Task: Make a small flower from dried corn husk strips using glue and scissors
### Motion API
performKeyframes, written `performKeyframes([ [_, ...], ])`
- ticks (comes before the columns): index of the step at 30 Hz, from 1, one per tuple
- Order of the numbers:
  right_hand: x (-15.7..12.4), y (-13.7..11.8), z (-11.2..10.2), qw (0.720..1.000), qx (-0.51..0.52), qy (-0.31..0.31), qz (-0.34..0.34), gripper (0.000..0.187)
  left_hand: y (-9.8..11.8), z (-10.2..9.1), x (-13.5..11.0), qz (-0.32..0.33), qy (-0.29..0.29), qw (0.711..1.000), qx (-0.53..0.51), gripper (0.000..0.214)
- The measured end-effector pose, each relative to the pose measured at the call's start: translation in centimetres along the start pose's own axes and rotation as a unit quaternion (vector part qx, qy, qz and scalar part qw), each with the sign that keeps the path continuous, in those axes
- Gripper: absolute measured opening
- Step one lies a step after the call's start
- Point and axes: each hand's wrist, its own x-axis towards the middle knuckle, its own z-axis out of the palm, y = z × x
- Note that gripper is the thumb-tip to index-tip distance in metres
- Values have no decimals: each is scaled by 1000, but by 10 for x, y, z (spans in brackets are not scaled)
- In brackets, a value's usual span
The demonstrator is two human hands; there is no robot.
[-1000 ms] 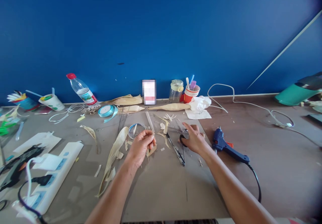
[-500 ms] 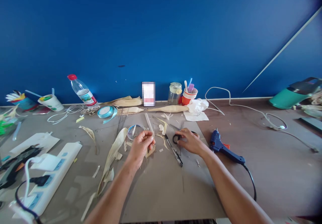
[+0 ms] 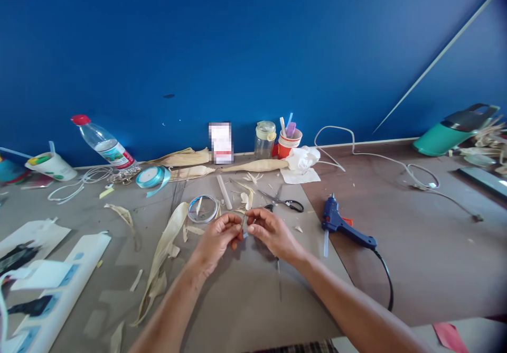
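Note:
Close together at the middle of the table, my left hand (image 3: 214, 241) and my right hand (image 3: 277, 235) both pinch a small thin strip (image 3: 244, 220). It looks like dry corn husk, but the fingers cover most of it. Just beyond my right hand lie the black-handled scissors (image 3: 293, 204), partly hidden by that hand. A pen beneath my right hand shows only its end. Behind my left hand are a translucent glue stick (image 3: 224, 192) and a ring-shaped spool (image 3: 190, 211). To the left lies a long dry corn husk (image 3: 169, 241), with husk scraps (image 3: 247, 200) beyond the hands.
A blue glue gun (image 3: 344, 227) with its cord lies to the right. On the left are a white power strip (image 3: 65, 295) and a ribbon roll (image 3: 150, 177). A tilted bottle (image 3: 111, 149), a jar (image 3: 264, 140) and a red cup (image 3: 289, 144) stand along the blue wall.
My right hand has left the scissors and moved left to meet my left hand at the small strip. The scissors now lie on the table. The view has shifted slightly right.

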Motion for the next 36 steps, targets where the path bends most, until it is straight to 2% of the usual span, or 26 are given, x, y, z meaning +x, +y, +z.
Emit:
performKeyframes([
  [5, 2, 3, 2, 998, 18, 54, 30, 21, 0, 6, -2, -14, -59, 997, 47, 17],
  [10, 1, 1, 1, 991, 91, 49, 87, 25, 3, 9, -4, -6, -66, 995, 71, 17],
  [13, 2, 2, 3, 969, 194, 49, 146, 31, 2, 10, -4, 14, -64, 993, 94, 16],
  [17, 4, 2, 0, 925, 311, 27, 218, 33, -1, 11, -4, 35, -61, 989, 129, 12],
  [20, 6, -1, -10, 900, 369, 27, 231, 32, -3, 10, -5, 36, -50, 986, 157, 10],
  [22, 8, -3, -19, 896, 385, 53, 215, 32, -4, 9, -4, 37, -38, 985, 167, 10],
  [26, 7, -3, -22, 916, 341, 95, 188, 35, -3, 7, -2, 54, 2, 988, 145, 13],
  [31, -2, -5, -1, 980, 166, 16, 112, 26, 2, 9, -4, 77, 5, 991, 108, 25],
  [33, -4, -6, 5, 986, 123, 22, 112, 22, 3, 12, -6, 86, -6, 990, 113, 28],
  [36, -3, -5, 6, 979, 150, 43, 132, 25, 4, 15, -9, 88, -25, 987, 129, 30],
])
